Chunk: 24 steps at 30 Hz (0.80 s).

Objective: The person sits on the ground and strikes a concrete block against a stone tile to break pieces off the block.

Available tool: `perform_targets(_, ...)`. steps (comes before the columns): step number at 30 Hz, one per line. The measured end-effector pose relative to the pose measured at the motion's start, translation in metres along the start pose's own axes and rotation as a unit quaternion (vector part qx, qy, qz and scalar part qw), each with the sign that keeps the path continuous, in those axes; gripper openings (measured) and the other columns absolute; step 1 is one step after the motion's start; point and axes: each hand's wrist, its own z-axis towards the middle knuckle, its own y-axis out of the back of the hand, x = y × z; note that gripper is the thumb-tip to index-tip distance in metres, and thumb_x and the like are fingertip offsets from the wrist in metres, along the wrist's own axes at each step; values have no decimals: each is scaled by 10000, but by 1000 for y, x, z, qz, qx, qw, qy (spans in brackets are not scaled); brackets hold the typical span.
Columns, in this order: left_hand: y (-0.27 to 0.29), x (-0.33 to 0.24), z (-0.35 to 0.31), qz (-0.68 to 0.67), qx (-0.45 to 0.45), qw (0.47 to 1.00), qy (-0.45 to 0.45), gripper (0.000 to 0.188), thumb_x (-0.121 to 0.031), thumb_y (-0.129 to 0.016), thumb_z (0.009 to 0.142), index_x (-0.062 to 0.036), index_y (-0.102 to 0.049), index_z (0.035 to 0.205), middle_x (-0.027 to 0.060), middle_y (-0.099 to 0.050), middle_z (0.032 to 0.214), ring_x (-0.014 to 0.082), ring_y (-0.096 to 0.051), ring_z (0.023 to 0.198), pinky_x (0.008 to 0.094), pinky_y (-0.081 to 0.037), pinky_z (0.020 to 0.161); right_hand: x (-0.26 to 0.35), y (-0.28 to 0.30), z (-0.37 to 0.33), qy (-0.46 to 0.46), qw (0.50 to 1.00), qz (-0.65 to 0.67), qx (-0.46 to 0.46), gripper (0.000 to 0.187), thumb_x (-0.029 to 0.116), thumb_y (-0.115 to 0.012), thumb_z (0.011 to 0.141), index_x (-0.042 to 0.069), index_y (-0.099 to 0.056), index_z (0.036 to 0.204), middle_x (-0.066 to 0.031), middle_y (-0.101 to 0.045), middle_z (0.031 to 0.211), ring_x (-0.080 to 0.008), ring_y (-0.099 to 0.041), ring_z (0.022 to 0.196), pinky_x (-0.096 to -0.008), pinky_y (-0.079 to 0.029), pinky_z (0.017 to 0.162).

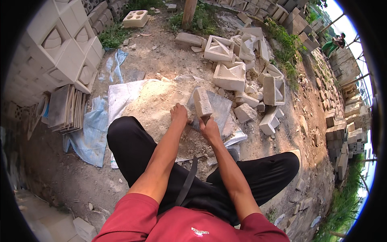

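My right hand (210,130) is wrapped round the short handle of a dusty, block-headed mallet (202,103), its head raised and pointing away from me. Just left of it, my left hand (179,114) hangs low over the pale rubble, its fingers curled in. What it holds, if anything, is hidden. Beneath the mallet lies a flat grey slab (221,108), dusted with grit. Crushed pale rubble (149,101) covers a white woven sheet (121,93) in front of my crossed legs.
Broken decorative blocks (229,76) pile up at the right. Stacked pale blocks (60,44) and leaning boards (66,109) stand at the left beside a blue sheet (94,137). A post (189,14) rises at the back. Another person (333,45) is far off at upper right.
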Motion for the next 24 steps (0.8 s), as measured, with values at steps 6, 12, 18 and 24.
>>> perform_targets(6,9,-11,2,-22,7,1000,6,747,-348,-829,667,10,-496,1232,141,-456,1270,297,-462,1200,417,-412,962,-13,-9,-5,17,999,-36,-3,571,431,-559,881,-102,-470,1064,-362,-612,902,-513,-597,889,-541,-475,775)
perform_targets(12,2,-5,4,-37,2,999,21,938,-360,-842,639,-15,-361,1366,153,-418,1309,308,-441,1218,451,-404,966,-10,2,3,0,1000,-23,2,555,432,-557,881,-87,-464,1055,-360,-613,911,-507,-600,900,-539,-475,795)
perform_targets(18,2,-7,10,-57,17,998,7,1028,-342,-848,576,-128,-306,1423,203,-406,1300,382,-420,1228,527,-405,968,-7,-1,-3,-12,1000,-13,-8,566,428,-561,882,-97,-480,1077,-357,-614,926,-505,-595,929,-531,-473,806)
perform_targets(24,10,-5,9,-89,6,996,6,951,-306,-855,555,-108,-357,1340,230,-402,1273,404,-442,1199,526,-419,962,-15,11,7,-19,999,35,-9,561,401,-571,882,-99,-483,1121,-359,-615,939,-504,-596,931,-518,-476,815)
